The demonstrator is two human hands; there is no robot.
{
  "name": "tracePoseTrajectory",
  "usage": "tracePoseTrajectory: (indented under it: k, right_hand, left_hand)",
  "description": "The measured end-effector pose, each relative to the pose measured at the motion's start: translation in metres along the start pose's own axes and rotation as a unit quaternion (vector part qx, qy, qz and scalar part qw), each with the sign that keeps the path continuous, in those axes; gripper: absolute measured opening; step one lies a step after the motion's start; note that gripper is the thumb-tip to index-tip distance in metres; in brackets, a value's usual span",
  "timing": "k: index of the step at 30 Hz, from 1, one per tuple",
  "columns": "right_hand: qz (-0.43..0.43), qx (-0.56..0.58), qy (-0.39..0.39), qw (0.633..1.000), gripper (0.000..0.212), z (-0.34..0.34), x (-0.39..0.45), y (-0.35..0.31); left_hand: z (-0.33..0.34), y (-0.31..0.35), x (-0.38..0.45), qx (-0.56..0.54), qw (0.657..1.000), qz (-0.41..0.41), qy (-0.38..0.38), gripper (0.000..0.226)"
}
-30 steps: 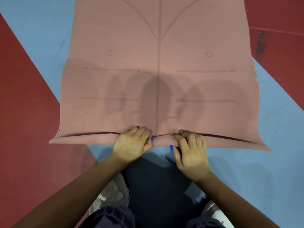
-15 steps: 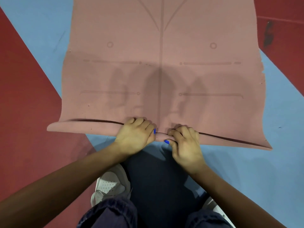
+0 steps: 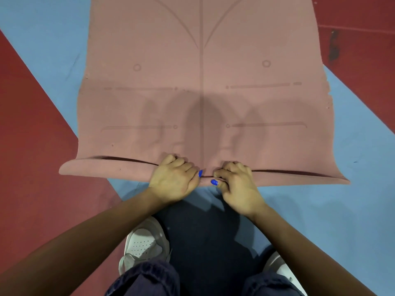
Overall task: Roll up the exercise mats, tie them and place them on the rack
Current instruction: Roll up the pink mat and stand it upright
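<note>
Since a moment ago both hands have crept further up the frame, and the folded strip is fatter at its left end. Left hand point(image 3: 173, 180) and right hand point(image 3: 236, 184) curl their fingers over the near edge of the pink mat point(image 3: 203, 82), clamping the fold just below frame centre; the fingertips are tucked away, probably underneath. Beyond them it lies flat on the blue and red floor point(image 3: 352, 189), reaching the top edge.

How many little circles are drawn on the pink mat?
4. Two bigger rings sit farther up the mat, left and right. Two tiny ones sit nearer the hands, left and right. The rolled edge may hide more.
</note>
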State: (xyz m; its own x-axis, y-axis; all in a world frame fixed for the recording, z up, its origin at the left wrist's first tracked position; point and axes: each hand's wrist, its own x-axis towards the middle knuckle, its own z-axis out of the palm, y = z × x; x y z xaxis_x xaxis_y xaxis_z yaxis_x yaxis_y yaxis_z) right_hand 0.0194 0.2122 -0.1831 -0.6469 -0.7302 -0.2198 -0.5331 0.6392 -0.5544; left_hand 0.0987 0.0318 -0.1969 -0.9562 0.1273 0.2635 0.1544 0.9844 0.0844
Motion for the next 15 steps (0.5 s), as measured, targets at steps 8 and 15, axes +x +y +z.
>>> tracePoseTrajectory:
  k: [8,15]
  right_hand:
    - [-0.004,-0.065,0.012,0.998,0.033,-0.002,0.006,-0.008]
    - [0.026,-0.032,0.094,0.995,0.012,0.003,0.005,-0.012]
  left_hand:
    - [0.001,0.004,0.003,-0.013,0.995,-0.076,-0.059,0.027]
    - [-0.003,0.007,0.008,-0.061,0.976,-0.202,-0.058,0.025]
